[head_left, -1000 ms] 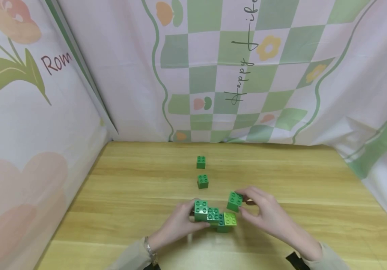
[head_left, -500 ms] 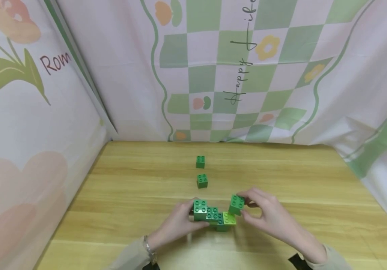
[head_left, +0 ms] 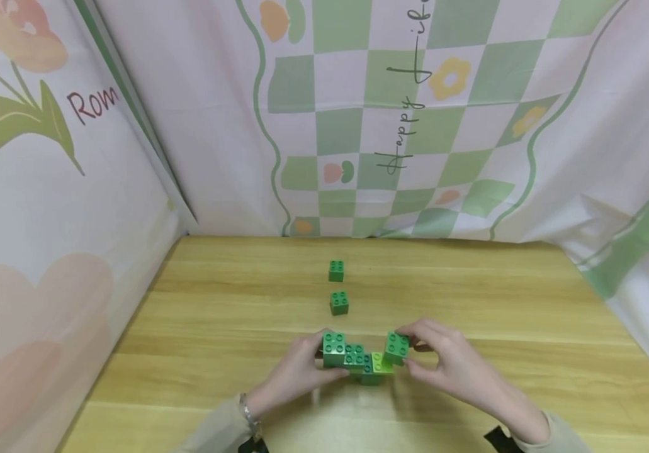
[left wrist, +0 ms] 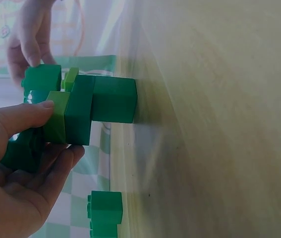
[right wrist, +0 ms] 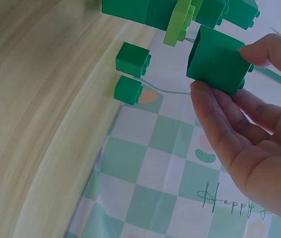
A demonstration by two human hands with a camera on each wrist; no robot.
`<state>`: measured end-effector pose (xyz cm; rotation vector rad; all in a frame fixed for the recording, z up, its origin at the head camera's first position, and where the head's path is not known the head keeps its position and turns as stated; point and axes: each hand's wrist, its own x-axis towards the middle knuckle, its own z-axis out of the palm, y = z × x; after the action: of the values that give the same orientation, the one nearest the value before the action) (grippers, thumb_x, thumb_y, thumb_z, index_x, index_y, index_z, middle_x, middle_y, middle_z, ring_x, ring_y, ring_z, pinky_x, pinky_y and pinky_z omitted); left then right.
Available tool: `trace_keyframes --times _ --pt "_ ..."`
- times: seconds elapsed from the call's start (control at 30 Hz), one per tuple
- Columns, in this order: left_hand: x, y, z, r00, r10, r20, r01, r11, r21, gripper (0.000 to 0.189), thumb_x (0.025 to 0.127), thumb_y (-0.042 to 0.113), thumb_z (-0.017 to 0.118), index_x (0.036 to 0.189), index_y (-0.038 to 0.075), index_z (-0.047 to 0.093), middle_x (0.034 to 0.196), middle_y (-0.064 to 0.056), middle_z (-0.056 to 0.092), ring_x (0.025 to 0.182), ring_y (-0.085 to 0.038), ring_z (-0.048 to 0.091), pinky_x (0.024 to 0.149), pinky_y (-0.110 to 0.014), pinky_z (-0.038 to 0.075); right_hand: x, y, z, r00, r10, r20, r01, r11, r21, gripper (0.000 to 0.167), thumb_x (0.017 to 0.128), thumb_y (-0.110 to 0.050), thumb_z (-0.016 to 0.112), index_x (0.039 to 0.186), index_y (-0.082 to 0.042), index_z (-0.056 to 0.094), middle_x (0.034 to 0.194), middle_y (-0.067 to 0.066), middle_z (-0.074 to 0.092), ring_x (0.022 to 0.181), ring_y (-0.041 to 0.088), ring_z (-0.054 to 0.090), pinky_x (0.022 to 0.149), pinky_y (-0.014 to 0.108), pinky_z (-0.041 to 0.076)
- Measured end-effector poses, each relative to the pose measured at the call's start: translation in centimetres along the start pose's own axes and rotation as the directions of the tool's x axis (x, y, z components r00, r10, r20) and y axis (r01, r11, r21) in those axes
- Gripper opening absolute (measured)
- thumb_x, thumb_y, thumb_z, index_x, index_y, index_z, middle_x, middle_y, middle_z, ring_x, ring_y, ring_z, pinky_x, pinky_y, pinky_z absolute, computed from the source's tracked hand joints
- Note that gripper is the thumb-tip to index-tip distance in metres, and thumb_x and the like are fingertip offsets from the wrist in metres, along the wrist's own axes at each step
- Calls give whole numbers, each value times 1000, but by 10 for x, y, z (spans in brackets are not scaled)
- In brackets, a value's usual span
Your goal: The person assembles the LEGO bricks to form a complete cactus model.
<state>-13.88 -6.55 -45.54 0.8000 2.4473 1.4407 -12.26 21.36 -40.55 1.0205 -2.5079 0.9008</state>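
My left hand (head_left: 303, 370) grips the left part of a stepped toy brick assembly (head_left: 354, 357) between thumb and fingers. Dark green and light green bricks make it up, and a dark green brick (left wrist: 114, 99) forms its base in the left wrist view. Between thumb and fingertips my right hand (head_left: 451, 362) pinches a single green four-stud brick (head_left: 396, 348). That brick sits at the assembly's right end, overlapping the light green brick (head_left: 379, 362) in the head view. In the right wrist view the pinched brick (right wrist: 218, 60) is slightly tilted, its hollow underside edge facing the light green brick (right wrist: 179, 24).
Two loose green bricks stand studs up on the wooden table (head_left: 233, 296), the nearer brick (head_left: 339, 303) just beyond the assembly and the farther brick (head_left: 336, 271) behind it. A patterned curtain (head_left: 381, 126) hangs along the back edge, and another curtain (head_left: 69, 251) borders the left.
My right hand has brought its brick down and toward the assembly, so it now overlaps the light green brick. The left hand and assembly have shifted only slightly.
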Motion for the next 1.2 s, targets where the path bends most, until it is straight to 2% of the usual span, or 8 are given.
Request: trace_keyframes --times 0.27,0.53,0.77,0.97,1.2 --pt "0 -1 0 1000 7 4 -7 1000 -1 42 83 15 78 121 9 61 115 -4 73 109 -13 68 97 -16 55 -1 2 1 999 -21 27 21 1000 -4 46 70 4 78 113 -4 65 100 1 71 86 10 69 70 17 62" --pt "1 -1 1 1000 3 1 -3 1000 11 43 83 15 77 122 10 61 115 -2 72 109 -9 67 99 -17 54 -3 4 1 998 -37 55 38 999 -14 47 71 1 79 115 -4 66 101 1 71 86 9 68 70 20 63" --pt "1 -1 1 1000 23 2 -23 1000 7 42 83 14 77 122 8 61 115 -3 72 109 -10 68 99 -18 55 -2 5 1 994 -51 92 53 998 -15 46 73 -1 78 118 -4 67 102 2 71 85 8 69 70 16 62" --pt "2 0 1 1000 1 10 -1 1000 -12 44 83 14 77 124 9 60 117 -2 72 111 -9 67 99 -17 54 -3 6 1 989 -112 96 116 993 -33 55 74 0 77 126 -7 63 107 -1 69 89 8 67 73 18 62" --pt "2 0 0 1000 -7 12 8 999 -36 43 83 12 77 123 8 61 117 -5 72 110 -12 68 98 -15 54 -6 11 5 980 -184 76 187 982 -36 61 76 1 75 133 -13 59 111 -4 65 94 8 64 76 12 57"
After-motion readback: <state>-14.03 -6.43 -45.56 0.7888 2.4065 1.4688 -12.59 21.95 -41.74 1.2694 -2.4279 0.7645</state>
